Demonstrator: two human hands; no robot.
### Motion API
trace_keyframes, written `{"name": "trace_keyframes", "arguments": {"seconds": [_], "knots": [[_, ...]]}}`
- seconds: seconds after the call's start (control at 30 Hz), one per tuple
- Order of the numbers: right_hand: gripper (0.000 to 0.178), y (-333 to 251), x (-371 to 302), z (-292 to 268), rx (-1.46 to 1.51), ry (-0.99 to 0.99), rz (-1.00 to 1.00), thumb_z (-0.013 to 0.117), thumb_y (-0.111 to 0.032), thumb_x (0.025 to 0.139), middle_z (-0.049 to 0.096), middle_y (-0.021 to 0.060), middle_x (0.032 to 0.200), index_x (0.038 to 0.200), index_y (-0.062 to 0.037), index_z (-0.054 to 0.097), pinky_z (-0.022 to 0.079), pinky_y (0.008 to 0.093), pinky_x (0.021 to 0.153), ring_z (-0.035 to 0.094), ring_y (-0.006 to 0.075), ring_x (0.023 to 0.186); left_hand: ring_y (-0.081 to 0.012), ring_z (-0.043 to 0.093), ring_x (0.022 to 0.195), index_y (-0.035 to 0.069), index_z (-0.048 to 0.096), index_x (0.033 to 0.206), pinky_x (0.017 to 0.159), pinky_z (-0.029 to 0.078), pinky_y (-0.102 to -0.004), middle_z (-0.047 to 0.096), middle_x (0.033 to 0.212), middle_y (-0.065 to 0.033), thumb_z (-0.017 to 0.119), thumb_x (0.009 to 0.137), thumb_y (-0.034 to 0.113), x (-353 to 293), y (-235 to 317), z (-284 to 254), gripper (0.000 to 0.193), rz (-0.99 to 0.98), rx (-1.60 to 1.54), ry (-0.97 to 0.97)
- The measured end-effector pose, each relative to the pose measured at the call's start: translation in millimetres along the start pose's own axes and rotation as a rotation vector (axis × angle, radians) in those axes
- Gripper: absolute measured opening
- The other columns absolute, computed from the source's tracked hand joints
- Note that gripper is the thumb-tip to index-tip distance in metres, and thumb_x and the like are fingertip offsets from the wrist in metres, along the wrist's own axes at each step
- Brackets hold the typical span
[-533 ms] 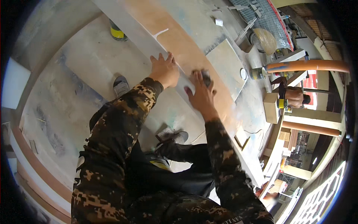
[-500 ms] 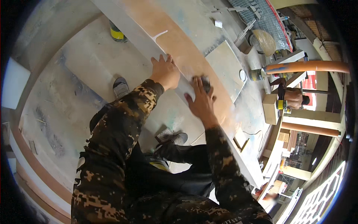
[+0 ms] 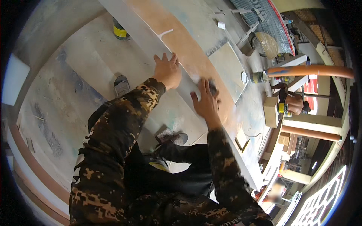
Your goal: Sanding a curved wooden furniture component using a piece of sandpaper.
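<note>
A long curved board runs diagonally in front of me, with a tan upper face [image 3: 190, 49] and a pale grey side [image 3: 145, 35]. My left hand [image 3: 168, 72] lies on its grey side, fingers spread and the tips at the edge where grey meets tan. Farther down the board, my right hand [image 3: 206, 104] presses a dark sanding pad [image 3: 213, 87] onto the tan face. Its fingers lie over the pad and hide part of it. A whitish, dusty patch shows on the tan face near the pad. Higher up is a thin white forked mark [image 3: 166, 33].
A yellow-banded can [image 3: 120, 33] stands beneath the board. A small speckled block [image 3: 164, 135] lies by my shoe [image 3: 180, 139]. Beyond the board are a flat panel [image 3: 226, 64], a white round lid [image 3: 244, 77] and a wooden box [image 3: 271, 112]. Another person [image 3: 294, 103] crouches at the right.
My right hand and the sanding pad have shifted slightly down along the board, toward me. My left hand stays at about the same place on the edge.
</note>
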State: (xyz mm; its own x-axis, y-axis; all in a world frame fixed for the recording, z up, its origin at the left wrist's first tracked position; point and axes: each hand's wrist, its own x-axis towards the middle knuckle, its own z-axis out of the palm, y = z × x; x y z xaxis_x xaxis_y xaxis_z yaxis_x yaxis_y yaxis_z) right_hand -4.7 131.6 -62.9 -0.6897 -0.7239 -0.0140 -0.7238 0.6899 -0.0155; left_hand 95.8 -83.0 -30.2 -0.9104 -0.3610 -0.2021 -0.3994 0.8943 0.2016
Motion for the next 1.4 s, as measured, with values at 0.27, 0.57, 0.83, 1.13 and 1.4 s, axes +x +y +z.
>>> {"name": "trace_keyframes", "arguments": {"seconds": [0.27, 0.57, 0.83, 1.13, 1.4], "knots": [[0.074, -10.8, -26.4, -22.1, 0.003, -0.203, 0.127, 0.055, -0.053, 0.095, 0.026, 0.0021, 0.165, 0.156, -0.0182, 0.031, 0.021, 0.079, 0.104, 0.02, 0.0592, 0.142, -0.0422, 0.036, 0.142, 0.0, 0.038, 0.151, 0.11, 0.028, -0.0677, 0.029, 0.161, -0.0103, 0.063, 0.084, 0.022, -0.6, -13.1, 5.7, 0.075, -0.045, -0.01, -0.088], [0.076, -38.0, 5.1, -17.7, 0.03, -0.149, 0.127, 0.052, -0.056, 0.096, 0.033, 0.0036, 0.162, 0.156, -0.0163, 0.031, 0.021, 0.078, 0.104, 0.023, 0.0623, 0.138, -0.0417, 0.034, 0.143, 0.0, 0.041, 0.149, 0.111, 0.027, -0.0673, 0.033, 0.159, -0.0121, 0.063, 0.084, 0.021, -3.5, -15.4, 7.2, 0.071, -0.042, -0.029, -0.009], [0.074, -52.4, 28.0, -23.1, 0.081, -0.114, 0.024, 0.057, -0.053, 0.094, 0.031, 0.0041, 0.163, 0.156, -0.019, 0.033, 0.021, 0.0766, 0.105, 0.023, 0.0569, 0.141, -0.0397, 0.03, 0.146, -0.001, 0.039, 0.15, 0.112, 0.023, -0.068, 0.035, 0.158, -0.0136, 0.061, 0.085, 0.023, -4.7, -15.1, 11.8, 0.072, -0.028, -0.007, 0.058], [0.072, -20.8, 8.1, -23.3, 0.029, -0.101, -0.249, 0.061, -0.049, 0.094, 0.032, 0.0009, 0.162, 0.155, -0.022, 0.034, 0.022, 0.0713, 0.109, 0.022, 0.0502, 0.145, -0.0407, 0.028, 0.147, 0.001, 0.035, 0.153, 0.112, 0.022, -0.0688, 0.027, 0.164, -0.0103, 0.058, 0.086, 0.021, -9.9, -24.6, 5.6, 0.073, 0.028, -0.057, -0.012], [0.075, 8.6, -15.6, -19.4, -0.051, -0.168, -0.289, 0.063, -0.047, 0.093, 0.032, 0.0017, 0.162, 0.156, -0.0235, 0.032, 0.019, 0.0695, 0.111, 0.017, 0.0487, 0.147, -0.0416, 0.03, 0.146, -0.002, 0.038, 0.15, 0.112, 0.024, -0.0687, 0.032, 0.16, -0.0147, 0.058, 0.086, 0.019, -2.8, -10.1, -6.1, 0.071, -0.008, 0.0, -0.099]]}}
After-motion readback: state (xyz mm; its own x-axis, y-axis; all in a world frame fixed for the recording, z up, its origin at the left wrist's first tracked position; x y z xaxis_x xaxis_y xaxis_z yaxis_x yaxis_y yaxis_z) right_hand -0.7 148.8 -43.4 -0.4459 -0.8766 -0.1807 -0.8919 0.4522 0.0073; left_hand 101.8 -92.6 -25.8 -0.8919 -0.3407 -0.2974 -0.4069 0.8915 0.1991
